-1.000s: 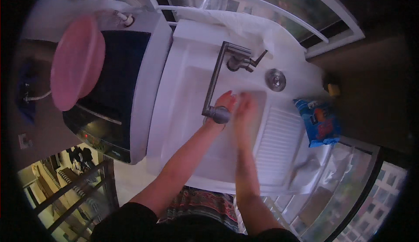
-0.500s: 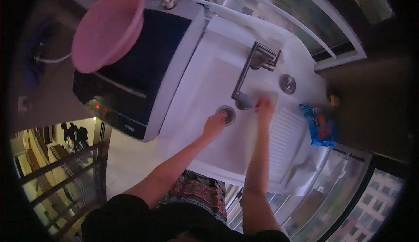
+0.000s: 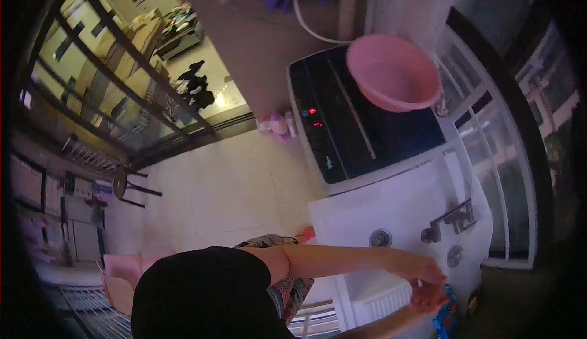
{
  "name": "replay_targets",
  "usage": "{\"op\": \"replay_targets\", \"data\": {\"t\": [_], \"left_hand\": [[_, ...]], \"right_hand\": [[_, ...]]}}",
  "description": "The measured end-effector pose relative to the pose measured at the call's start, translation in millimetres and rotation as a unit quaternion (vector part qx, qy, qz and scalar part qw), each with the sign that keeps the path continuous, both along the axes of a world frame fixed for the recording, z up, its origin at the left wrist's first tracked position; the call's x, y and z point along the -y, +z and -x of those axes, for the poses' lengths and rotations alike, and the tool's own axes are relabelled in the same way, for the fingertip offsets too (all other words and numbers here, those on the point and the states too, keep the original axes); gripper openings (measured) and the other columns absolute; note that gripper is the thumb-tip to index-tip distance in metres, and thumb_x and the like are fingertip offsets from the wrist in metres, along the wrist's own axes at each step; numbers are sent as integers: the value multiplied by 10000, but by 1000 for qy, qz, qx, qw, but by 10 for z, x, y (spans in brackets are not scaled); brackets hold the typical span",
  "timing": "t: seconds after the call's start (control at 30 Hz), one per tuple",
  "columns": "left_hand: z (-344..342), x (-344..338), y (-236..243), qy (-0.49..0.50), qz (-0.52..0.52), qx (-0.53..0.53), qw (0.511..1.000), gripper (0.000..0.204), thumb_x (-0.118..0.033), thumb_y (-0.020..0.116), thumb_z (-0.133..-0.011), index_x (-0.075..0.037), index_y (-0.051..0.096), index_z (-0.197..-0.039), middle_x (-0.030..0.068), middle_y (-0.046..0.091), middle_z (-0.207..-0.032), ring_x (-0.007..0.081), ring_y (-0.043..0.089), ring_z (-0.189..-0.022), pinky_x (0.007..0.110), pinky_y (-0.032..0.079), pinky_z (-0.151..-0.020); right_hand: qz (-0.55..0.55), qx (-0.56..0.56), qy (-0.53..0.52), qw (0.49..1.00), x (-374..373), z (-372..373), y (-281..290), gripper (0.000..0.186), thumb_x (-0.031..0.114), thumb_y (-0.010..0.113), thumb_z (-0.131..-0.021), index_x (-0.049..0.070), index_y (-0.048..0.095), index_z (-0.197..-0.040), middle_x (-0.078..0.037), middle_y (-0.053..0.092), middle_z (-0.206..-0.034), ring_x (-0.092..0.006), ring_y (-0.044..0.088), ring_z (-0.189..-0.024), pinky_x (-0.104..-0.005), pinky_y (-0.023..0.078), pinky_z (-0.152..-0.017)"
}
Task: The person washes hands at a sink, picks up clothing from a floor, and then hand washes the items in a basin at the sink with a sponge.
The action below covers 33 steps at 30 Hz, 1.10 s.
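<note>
Two bare hands were brought together beside a blue packet at half past four in the view.
The left hand (image 3: 423, 270) was held over the right hand (image 3: 428, 300), fingers of both partly curled; whether anything was gripped between them could not be told. The packet (image 3: 446, 322) was partly hidden just beyond the right hand, on the sink's far side; contact with it could not be made out. It was judged light, soft and slick if wet, best grasped across its broad body. The ribbed washboard (image 3: 388, 303) was seen near the hands, the faucet (image 3: 458, 218) toward four o'clock, and the pink basin (image 3: 394, 73) on the washing machine (image 3: 391, 140) toward two.
</note>
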<state>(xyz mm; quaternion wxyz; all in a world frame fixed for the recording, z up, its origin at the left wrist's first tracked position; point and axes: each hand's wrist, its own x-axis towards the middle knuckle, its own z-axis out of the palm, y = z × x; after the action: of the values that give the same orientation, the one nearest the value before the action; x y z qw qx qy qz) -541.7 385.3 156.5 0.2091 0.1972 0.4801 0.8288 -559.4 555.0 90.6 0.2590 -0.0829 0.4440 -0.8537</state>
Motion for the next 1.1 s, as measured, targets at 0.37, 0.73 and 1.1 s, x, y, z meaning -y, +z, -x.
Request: {"op": "replay_targets", "data": {"t": [0.37, 0.73, 1.1], "left_hand": [[-301, -346, -473, 82, 175, -29, 981, 393, -388, 518, -803, -9, 624, -800, 127, 630, -777, 207, 598, -674, 337, 462, -621], [-1084, 632, -541, 7, 80, -279, 957, 369, -266, 528, -833, -6, 545, -1094, 94, 613, -945, 155, 570, -708, 279, 457, -600], [-3866, 4463, 358, 436, 3, -47, 899, 364, -317, 491, -883, -20, 554, -1084, 60, 594, -974, 129, 551, -909, 280, 414, -850]], "right_hand": [[-301, -18, -8, 953, -920, 84, -107, 246, 279, 517, -834, 67, 533, -956, -64, 564, -905, -198, 574, -789, -309, 459, -635], [-137, 108, 56, 983, -1064, 229, -465, 624, 347, 615, -748, 25, 410, -1242, -199, 574, -1013, -315, 556, -858, -604, 395, -812], [-277, -88, 238, 927, 4594, -1533, -1157, 265, 286, 524, -834, 51, 542, -955, -77, 574, -917, -199, 573, -830, -314, 463, -676]]}}
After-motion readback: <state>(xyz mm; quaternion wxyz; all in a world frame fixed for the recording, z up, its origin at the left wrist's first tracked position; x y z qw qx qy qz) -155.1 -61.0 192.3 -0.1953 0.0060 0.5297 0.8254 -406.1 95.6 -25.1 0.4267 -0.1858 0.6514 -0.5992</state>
